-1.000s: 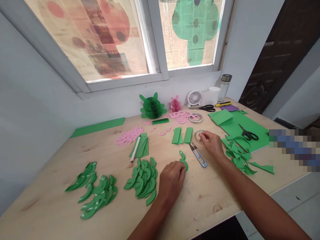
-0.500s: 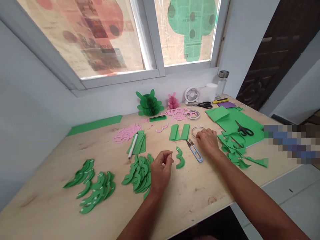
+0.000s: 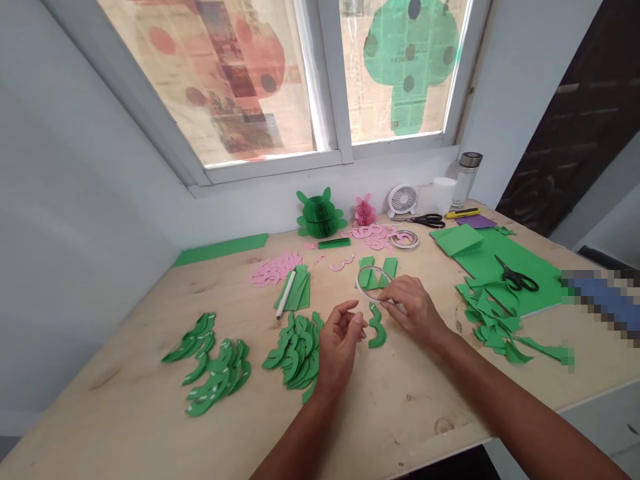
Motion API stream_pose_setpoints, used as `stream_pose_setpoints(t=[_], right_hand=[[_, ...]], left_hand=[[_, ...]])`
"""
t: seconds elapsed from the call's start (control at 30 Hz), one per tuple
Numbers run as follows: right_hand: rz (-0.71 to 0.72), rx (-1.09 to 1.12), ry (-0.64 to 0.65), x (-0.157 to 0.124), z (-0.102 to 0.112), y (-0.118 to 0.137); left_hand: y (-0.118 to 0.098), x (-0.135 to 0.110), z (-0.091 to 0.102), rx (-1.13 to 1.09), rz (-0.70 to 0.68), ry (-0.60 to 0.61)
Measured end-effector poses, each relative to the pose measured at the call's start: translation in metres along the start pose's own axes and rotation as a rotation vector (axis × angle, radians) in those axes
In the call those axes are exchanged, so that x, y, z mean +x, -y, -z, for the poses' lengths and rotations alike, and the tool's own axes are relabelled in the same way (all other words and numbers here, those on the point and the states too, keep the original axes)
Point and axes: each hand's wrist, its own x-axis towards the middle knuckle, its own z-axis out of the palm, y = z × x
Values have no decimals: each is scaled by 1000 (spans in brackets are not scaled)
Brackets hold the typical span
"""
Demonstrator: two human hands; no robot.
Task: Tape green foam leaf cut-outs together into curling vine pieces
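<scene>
My right hand (image 3: 413, 308) pinches a tape roll (image 3: 366, 295) above the worktop (image 3: 425, 413), its ring partly screening folded green papers (image 3: 391, 265), while my left hand (image 3: 343, 333), half open and empty, is beside a scalloped green strip (image 3: 380, 333) and overlaps a heap of green cutouts (image 3: 296, 353). Against the wall (image 3: 260, 200), a capped clear bottle (image 3: 465, 181), contents too small to tell, stands beside a white cylinder (image 3: 444, 195)

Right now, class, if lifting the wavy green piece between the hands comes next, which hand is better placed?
Probably the left hand: it sits beside the green piece, holding nothing visible, while the right hand grips the tape roll.
</scene>
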Motion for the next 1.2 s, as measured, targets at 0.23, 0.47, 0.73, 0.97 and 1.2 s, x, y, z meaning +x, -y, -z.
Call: stream_pose_setpoints(t=[0.23,0.47,0.73,0.97,1.2], right_hand=[[218,-60,89,1,-5,28],[131,-31,-157,0,-2,27],[-342,158,-215,0,2,12],[-500,523,98,1,-7,12],[-378,597,102,1,-2,20]], left_hand=[[-2,6,4,-123,75,-60],[1,6,7,-146,71,-82],[4,9,8,-162,40,-128],[-2,4,6,-149,43,-84],[-8,2,4,-339,258,53]])
